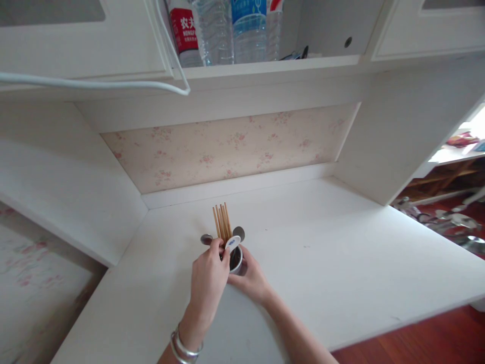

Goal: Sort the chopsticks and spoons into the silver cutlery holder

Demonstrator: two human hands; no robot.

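Observation:
A white cup (235,267) stands on the white counter, with my right hand (252,277) wrapped around its right side. Upright in it is a bunch of thin wooden chopsticks (223,220). A metal spoon (238,232) leans out to the right, and another metal spoon (206,239) sticks out to the left. My left hand (210,275), with silver bangles at the wrist, is closed at the cup's mouth. Its thumb and forefinger pinch at a white spoon (233,243) with a blue mark, close against the chopsticks. The fingers hide the spoon's lower part.
White counter (322,242) spreads around the cup, with side panels left and right. Above, an open cabinet shelf (265,68) holds several plastic bottles (250,30). A white cable (113,85) hangs across the upper left. Metal cookware (454,222) lies beyond the right panel.

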